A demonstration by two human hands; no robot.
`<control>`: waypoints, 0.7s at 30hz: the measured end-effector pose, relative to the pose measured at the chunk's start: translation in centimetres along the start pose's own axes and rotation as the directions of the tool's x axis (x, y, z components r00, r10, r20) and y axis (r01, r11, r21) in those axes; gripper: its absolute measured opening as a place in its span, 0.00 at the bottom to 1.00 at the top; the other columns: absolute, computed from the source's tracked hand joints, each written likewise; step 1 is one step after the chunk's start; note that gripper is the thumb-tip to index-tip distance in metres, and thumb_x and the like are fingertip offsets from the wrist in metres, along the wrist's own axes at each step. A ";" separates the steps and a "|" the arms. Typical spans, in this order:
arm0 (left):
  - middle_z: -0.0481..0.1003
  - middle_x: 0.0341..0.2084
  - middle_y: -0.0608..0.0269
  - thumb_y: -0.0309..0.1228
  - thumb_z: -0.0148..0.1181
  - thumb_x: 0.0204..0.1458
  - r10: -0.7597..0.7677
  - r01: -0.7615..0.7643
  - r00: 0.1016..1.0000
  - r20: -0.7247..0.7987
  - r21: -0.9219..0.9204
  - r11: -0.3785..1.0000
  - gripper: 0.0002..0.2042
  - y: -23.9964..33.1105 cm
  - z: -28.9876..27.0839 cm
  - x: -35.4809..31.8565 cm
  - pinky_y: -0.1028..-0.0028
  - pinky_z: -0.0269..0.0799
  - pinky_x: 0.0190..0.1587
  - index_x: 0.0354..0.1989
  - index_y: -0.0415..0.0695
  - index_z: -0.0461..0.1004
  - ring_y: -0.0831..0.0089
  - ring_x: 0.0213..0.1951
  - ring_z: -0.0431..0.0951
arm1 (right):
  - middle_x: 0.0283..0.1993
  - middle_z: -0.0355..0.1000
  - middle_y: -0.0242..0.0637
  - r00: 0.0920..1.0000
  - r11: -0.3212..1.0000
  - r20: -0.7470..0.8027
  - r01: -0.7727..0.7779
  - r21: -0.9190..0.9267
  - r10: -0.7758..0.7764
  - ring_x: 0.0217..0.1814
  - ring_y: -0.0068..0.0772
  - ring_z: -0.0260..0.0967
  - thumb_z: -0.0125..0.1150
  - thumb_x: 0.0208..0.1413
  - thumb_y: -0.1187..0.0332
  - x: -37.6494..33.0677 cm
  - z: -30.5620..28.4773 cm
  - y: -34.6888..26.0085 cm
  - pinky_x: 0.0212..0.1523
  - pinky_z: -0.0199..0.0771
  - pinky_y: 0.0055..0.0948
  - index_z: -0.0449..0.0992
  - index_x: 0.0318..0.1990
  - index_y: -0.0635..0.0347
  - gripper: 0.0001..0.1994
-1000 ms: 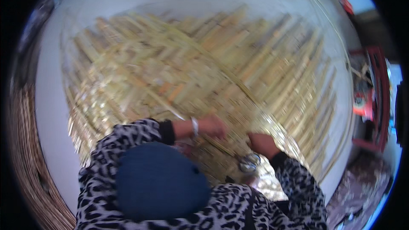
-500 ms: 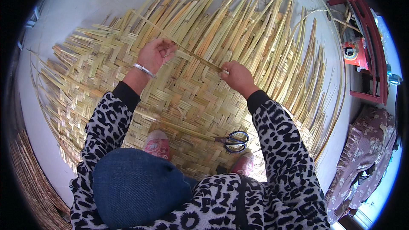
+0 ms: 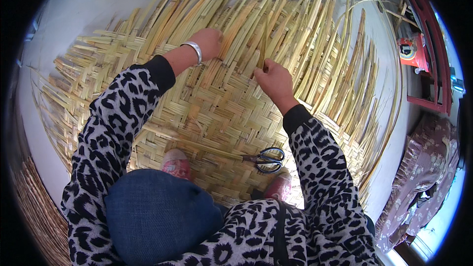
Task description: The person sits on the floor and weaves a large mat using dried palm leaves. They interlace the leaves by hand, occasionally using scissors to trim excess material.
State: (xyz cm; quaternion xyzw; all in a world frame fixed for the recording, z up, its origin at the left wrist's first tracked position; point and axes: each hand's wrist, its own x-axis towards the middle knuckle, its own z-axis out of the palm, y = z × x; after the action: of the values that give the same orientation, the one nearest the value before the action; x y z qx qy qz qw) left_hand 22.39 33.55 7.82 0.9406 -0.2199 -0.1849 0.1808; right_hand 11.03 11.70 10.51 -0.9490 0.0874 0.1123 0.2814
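Pinching a loose bamboo strip, the right hand works beside the left hand, fingers pressed flat on the woven mat.

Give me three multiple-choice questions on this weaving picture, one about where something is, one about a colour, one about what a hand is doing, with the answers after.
1. Where do the scissors lie?
A. On the woven mat, near the right forearm
B. In the left hand
C. On the red frame

2. What colour is the bracelet on the left wrist?
A. Red
B. Silver
C. Black

3. What is the right hand doing?
A. Resting flat on the knee
B. Gripping the scissors
C. Pinching a loose upright strip of the mat

Answers: 1 A, the scissors rest on the weave beside the right sleeve. 2 B, the band shines silver. 3 C, the fingers close on one strip while the left hand presses on the strips beside it.
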 end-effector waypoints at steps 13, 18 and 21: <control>0.74 0.17 0.63 0.36 0.66 0.49 -0.123 0.180 0.979 0.162 -0.413 0.893 0.14 -2.6 -0.1 1.2 0.67 0.71 0.27 0.26 0.36 0.72 0.69 0.22 0.76 | 0.21 0.70 0.40 0.923 0.967 0.384 -0.078 0.243 -0.022 0.18 0.31 0.69 0.59 0.48 0.65 4.4 -1.5 1.6 0.19 0.71 0.29 0.71 0.45 0.68 0.18; 0.75 0.23 0.56 0.35 0.64 0.49 -0.072 0.062 0.995 -0.073 -0.128 0.990 0.11 -2.7 1.0 -0.5 0.65 0.72 0.32 0.30 0.41 0.72 0.60 0.28 0.78 | 0.22 0.72 0.46 0.947 0.986 0.321 -0.032 0.164 -0.022 0.20 0.38 0.73 0.53 0.51 0.64 4.9 -0.9 1.4 0.23 0.74 0.33 0.69 0.40 0.71 0.16; 0.76 0.34 0.52 0.34 0.61 0.52 0.093 -0.061 0.936 -0.340 0.103 0.993 0.09 -1.8 2.7 -1.5 0.59 0.72 0.44 0.36 0.44 0.72 0.52 0.43 0.76 | 0.23 0.73 0.50 0.945 0.975 0.320 -0.130 0.181 0.066 0.21 0.40 0.75 0.50 0.54 0.63 4.4 -1.1 1.1 0.24 0.75 0.35 0.69 0.38 0.73 0.16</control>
State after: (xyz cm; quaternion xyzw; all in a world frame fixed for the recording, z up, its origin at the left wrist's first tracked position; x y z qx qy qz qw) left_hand 20.65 35.06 5.10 0.9564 -0.2297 -0.0001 0.1804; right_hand 15.19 9.72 9.70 -0.8807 0.1000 0.2652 0.3796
